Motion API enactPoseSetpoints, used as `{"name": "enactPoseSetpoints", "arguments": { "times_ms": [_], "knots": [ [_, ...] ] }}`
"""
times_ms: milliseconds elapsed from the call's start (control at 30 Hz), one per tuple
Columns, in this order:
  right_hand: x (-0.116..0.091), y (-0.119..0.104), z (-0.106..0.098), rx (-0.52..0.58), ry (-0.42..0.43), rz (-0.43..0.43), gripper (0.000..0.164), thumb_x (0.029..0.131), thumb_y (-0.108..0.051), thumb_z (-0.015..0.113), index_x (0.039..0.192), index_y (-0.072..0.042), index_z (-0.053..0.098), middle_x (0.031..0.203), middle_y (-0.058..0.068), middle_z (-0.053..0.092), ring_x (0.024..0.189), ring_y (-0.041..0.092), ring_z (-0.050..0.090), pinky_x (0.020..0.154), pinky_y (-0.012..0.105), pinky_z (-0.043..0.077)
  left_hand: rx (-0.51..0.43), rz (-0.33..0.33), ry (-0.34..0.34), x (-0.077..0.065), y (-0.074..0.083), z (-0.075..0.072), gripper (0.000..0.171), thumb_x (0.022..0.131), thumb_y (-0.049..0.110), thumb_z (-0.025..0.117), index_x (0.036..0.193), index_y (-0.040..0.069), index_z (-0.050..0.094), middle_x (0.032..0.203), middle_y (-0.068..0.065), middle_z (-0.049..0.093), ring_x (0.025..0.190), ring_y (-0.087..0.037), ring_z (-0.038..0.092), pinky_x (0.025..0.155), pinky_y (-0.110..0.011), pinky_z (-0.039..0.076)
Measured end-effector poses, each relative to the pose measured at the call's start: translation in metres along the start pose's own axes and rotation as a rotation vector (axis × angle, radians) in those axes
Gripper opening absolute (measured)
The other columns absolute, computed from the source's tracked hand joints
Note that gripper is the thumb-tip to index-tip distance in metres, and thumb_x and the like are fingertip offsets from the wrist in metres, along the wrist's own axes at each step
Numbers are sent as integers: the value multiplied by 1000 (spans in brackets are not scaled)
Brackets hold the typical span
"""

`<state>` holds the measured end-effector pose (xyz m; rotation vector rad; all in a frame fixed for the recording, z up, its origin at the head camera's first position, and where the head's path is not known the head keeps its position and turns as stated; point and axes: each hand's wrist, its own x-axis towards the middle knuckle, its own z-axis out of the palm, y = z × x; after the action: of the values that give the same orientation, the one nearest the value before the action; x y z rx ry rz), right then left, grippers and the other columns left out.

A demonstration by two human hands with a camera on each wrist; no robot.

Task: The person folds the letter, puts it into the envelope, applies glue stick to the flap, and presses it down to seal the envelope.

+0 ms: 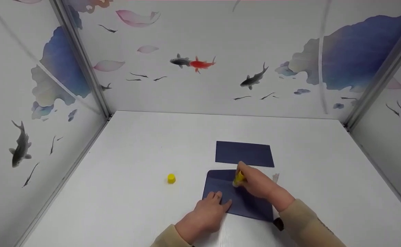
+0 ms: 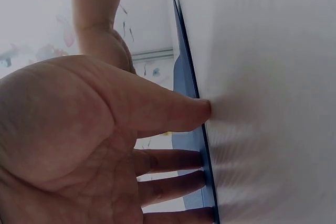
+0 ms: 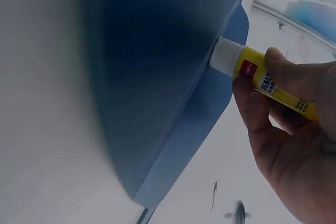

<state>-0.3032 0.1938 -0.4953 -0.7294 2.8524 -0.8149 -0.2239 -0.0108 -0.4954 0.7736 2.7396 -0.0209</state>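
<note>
Head view: gluing in hand; right hand (image 1: pixel 260 187) has its grip on the glue stick (image 1: pixel 238 178), tip on the blue envelope (image 1: pixel 241 202); left hand (image 1: pixel 205 214) flat, steadying its near-left edge. Next likely calls for an even stroke along the flap.

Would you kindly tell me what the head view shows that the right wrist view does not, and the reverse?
Only the head view shows the small yellow cap lying on the white table, the separate dark blue rectangular paper sheet, and the left hand pressing the dark blue paper envelope. Only the right wrist view shows the stick's white tip against the envelope flap and its printed label. Both show the right hand gripping the yellow glue stick.
</note>
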Motion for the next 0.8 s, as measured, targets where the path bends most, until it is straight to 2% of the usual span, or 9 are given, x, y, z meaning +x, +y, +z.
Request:
{"name": "enactPoseSetpoints", "arguments": {
  "times_ms": [100, 200, 433, 600, 700, 800],
  "knots": [
    [0, 2, 0, 0, 4, -39, 30, 94, -3, 73, 109, -14, 50, 102, 3, 67, 95, 18, 65, 94, 45, 60, 2, -4, 0, 1, 1, 0, 65, 94, 22, 70, 153, 35, 48, 157, -6, 44, 140, -24, 44, 96, -45, 59],
    [-9, 9, -5, -5, 1, -37, 30, 93, -4, 73, 109, -14, 50, 103, 3, 66, 95, 17, 65, 93, 45, 60, -2, -8, -3, 1, 1, -1, 66, 94, 21, 70, 154, 36, 47, 159, -6, 43, 143, -24, 42, 97, -45, 58],
    [-43, 34, -25, 33, -36, 75, 28, 95, -5, 72, 108, -17, 49, 104, 0, 67, 97, 17, 64, 93, 45, 60, 22, 3, 26, -2, 0, 0, 68, 93, 19, 70, 155, 33, 46, 159, -8, 43, 144, -26, 42, 99, -44, 58],
    [-66, 49, -38, 7, -24, 77, 29, 93, -5, 73, 105, -15, 49, 104, -1, 70, 99, 18, 66, 89, 41, 61, 24, 14, 32, -2, 0, 1, 68, 92, 20, 70, 155, 33, 46, 158, -8, 43, 143, -26, 43, 100, -43, 58],
    [-71, 50, -42, 3, -17, 75, 30, 92, -6, 74, 104, -15, 49, 104, 0, 70, 98, 18, 67, 87, 40, 61, 31, 15, 36, -2, 0, 1, 68, 92, 20, 70, 155, 32, 47, 158, -8, 44, 142, -26, 44, 99, -42, 58],
    [-67, 43, -39, 13, -14, 109, 29, 93, -3, 73, 104, -15, 49, 103, 1, 70, 98, 19, 67, 88, 42, 61, 40, 15, 43, -1, 0, 2, 67, 92, 20, 69, 154, 32, 48, 158, -8, 44, 141, -26, 44, 97, -42, 59]
  ]
}}
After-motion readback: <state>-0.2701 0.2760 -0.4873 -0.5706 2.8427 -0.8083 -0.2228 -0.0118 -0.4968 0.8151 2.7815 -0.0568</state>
